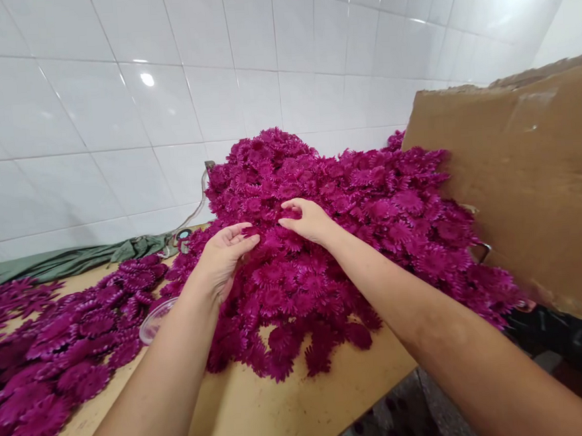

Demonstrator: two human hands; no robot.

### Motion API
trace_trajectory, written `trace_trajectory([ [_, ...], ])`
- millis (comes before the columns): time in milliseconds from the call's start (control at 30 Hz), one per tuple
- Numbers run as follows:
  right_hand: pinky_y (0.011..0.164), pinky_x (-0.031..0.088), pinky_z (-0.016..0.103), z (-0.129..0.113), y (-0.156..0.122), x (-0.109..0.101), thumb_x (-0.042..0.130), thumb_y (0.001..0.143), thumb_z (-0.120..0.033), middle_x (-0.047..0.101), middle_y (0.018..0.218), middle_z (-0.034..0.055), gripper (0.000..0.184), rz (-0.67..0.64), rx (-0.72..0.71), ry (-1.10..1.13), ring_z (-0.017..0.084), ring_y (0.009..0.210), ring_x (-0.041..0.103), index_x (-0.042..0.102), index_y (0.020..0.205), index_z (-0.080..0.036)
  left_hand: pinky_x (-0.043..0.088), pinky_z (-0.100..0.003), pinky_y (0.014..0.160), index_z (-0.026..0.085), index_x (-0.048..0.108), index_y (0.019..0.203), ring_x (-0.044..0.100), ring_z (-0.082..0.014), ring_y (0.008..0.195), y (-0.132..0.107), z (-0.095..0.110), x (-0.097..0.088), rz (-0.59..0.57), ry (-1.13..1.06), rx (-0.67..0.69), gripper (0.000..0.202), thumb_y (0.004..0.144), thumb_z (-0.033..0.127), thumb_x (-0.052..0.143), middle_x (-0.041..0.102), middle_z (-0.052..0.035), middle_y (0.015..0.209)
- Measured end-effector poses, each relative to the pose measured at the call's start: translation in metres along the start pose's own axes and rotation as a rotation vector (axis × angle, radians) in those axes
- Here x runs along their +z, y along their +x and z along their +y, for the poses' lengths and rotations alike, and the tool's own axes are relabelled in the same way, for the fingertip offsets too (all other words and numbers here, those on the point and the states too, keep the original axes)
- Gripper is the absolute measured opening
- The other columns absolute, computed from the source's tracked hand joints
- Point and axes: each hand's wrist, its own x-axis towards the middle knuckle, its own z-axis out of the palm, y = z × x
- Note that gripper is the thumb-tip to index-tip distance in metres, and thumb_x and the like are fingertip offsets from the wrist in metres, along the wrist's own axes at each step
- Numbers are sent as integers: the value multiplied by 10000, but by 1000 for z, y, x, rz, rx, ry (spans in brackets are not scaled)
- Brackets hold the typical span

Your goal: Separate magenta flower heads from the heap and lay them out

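Magenta, round, fringe-petalled flower heads (308,286), heaped on tan, flat tabletop (264,409). Facing mixed ways, many upward; long axis not discernible. Cannot tell whether grasping with bare left hand (221,255), near-pinched, or bare right hand (312,220), half-curled.

From my remote seat, I have a large mound of magenta, frilly-petalled flower heads (305,277) on the flat tan tabletop (259,413), before the white, rectangular-tiled wall (253,101). The left hand (226,252) and right hand (310,222) are apart, over the mound. Right of the mound I see a broad brown cardboard panel (528,181). To the left lies a lower spread of magenta, round flower heads (75,339), with a long, crumpled green cloth (74,260) behind it. Between mound and spread sits a clear, round plastic dish (151,321), partly behind the left forearm.
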Motion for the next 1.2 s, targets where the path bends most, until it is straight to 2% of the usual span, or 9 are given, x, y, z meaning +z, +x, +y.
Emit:
trace_trajectory([
  [100,954,322,426,-8,10,0,707,592,-181,609,930,68,217,66,-115,-235,245,1034,505,657,803,-197,448,-212,548,135,628,778,558,-86,505,3,-3,-1,-67,-21,-21,377,431,136,778,630,34,579],
  [167,945,325,433,-15,6,-1,670,655,-205,629,907,66,123,72,-180,-257,246,1017,518,666,777,-195,426,-209,508,139,616,681,529,-82,473,5,-5,-3,-74,0,-16,321,422,207,793,609,38,541],
  [300,787,418,343,-26,-17,2,548,774,-290,658,793,48,161,-101,-162,-74,180,786,580,647,737,-169,332,-183,438,145,557,591,436,-52,423,8,-10,-8,-76,153,51,328,439,321,788,541,65,480],
  [467,731,437,277,-35,-43,10,582,737,-286,647,807,38,143,-181,-108,125,137,742,576,614,768,-150,196,-181,398,156,442,481,267,-25,383,9,-13,-5,-33,256,143,431,474,459,748,357,103,384],
  [633,674,437,255,-38,-47,16,616,678,-178,606,704,-6,49,-252,-59,281,106,651,547,575,696,-158,294,-199,454,160,485,512,372,-57,441,4,-14,0,-103,167,94,468,434,548,736,435,76,427],
  [733,623,422,244,-38,-46,17,584,675,-124,567,619,-30,66,-277,-41,321,91,578,512,551,632,-161,262,-211,425,170,474,506,334,-58,403,3,-18,-1,-110,145,62,484,490,608,681,393,80,399],
  [933,585,404,242,-32,-32,16,563,685,-152,547,574,-37,96,-112,-85,233,95,550,491,541,594,-174,300,-185,460,156,493,545,388,-50,450,2,-20,-3,-135,81,128,415,506,487,740,465,69,473],
  [1067,591,440,260,-11,-4,1,470,733,-132,541,589,-22,102,158,140,140,108,557,538,522,653,-170,365,-173,500,156,530,583,443,-52,478,-7,-9,-9,-57,-25,113,385,441,405,789,520,67,506],
  [1200,748,455,345,6,14,-10,526,679,-81,588,702,26,86,173,139,74,155,702,585,547,684,-165,402,-182,526,146,620,664,523,-78,550,-13,0,-17,-52,58,55,361,423,345,801,606,22,604],
])
